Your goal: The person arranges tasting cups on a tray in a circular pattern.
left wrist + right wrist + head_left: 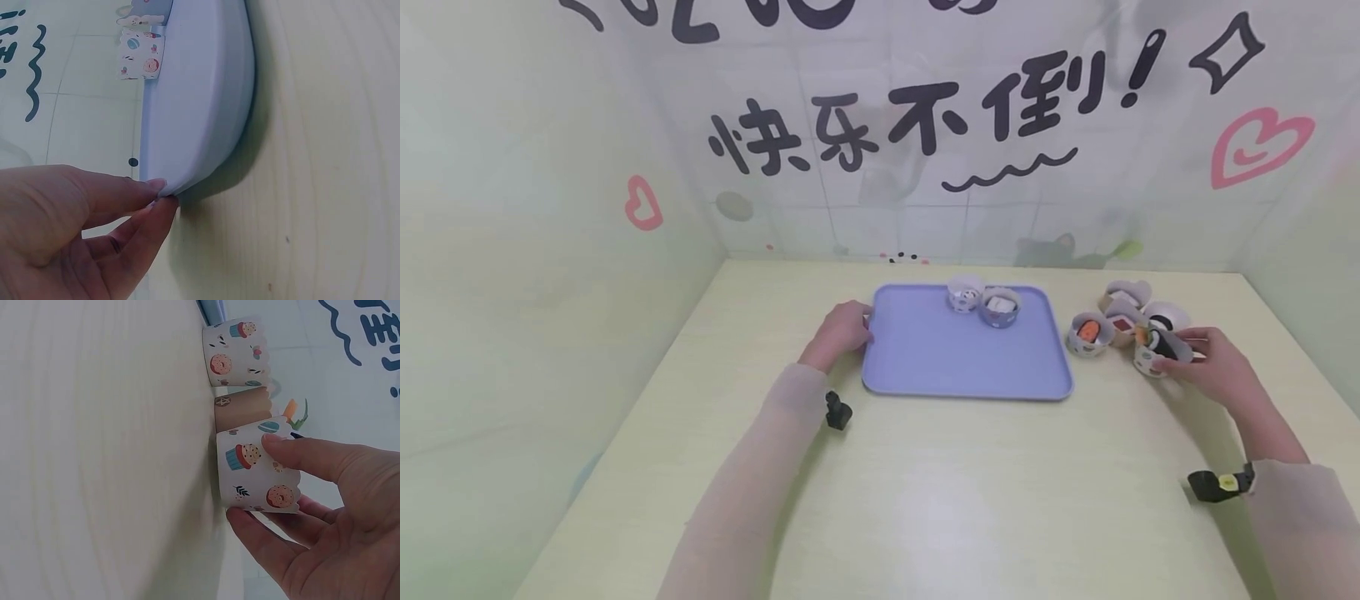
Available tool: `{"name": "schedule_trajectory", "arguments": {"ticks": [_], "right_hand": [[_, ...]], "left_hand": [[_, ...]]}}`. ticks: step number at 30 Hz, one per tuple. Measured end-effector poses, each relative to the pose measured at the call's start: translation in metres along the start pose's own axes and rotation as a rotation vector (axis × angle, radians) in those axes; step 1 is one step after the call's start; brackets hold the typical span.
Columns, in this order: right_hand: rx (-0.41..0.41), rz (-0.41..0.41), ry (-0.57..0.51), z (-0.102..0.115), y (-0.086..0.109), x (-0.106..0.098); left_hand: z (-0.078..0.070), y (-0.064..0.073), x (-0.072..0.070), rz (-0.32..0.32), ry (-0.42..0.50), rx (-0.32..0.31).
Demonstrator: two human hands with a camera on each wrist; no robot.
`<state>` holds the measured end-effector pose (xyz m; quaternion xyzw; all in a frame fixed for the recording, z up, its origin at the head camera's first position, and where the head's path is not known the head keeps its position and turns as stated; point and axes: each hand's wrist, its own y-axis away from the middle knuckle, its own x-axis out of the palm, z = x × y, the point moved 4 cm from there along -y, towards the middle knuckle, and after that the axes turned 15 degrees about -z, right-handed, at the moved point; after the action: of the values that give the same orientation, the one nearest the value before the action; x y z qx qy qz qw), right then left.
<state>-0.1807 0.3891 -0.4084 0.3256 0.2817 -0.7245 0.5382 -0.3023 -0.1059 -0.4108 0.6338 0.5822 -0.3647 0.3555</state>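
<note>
My left hand [842, 329] is at the left edge of a lavender tray [962, 358]. In the left wrist view, its thumb and fingertips pinch the tray's rim [187, 181]. On the right, my right hand [1219, 368] holds a white paper baking cup [253, 472] printed with cupcakes and donuts, thumb on its side and fingers around its base. Small dark and orange food-like pieces [1159, 340] show inside this cup. Two filled paper cups, one white [964, 302] and one bluish [1000, 318], stand near the tray's back edge.
Beside the tray's right edge sits another patterned cup [1088, 343] with an orange piece inside. Close behind the held cup cluster several more, including a brown cup [244, 409]. A white printed sheet [887, 217] hangs behind the pale wood table [940, 492].
</note>
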Motion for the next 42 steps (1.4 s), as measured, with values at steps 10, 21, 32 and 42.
{"name": "schedule_trajectory", "arguments": {"ticks": [10, 21, 32, 42], "right_hand": [[-0.005, -0.017, 0.01, 0.007, 0.003, -0.006], [-0.03, -0.024, -0.005, 0.014, 0.009, -0.008], [-0.062, -0.046, -0.007, 0.024, 0.015, -0.013], [-0.067, -0.06, -0.003, 0.028, 0.019, -0.015]], "left_hand": [[0.0, 0.001, -0.002, 0.011, 0.025, -0.011], [0.001, 0.001, 0.0, 0.013, 0.031, -0.011], [0.001, 0.0, -0.002, -0.003, 0.033, 0.001], [0.002, -0.001, 0.0, 0.002, 0.033, -0.003]]}}
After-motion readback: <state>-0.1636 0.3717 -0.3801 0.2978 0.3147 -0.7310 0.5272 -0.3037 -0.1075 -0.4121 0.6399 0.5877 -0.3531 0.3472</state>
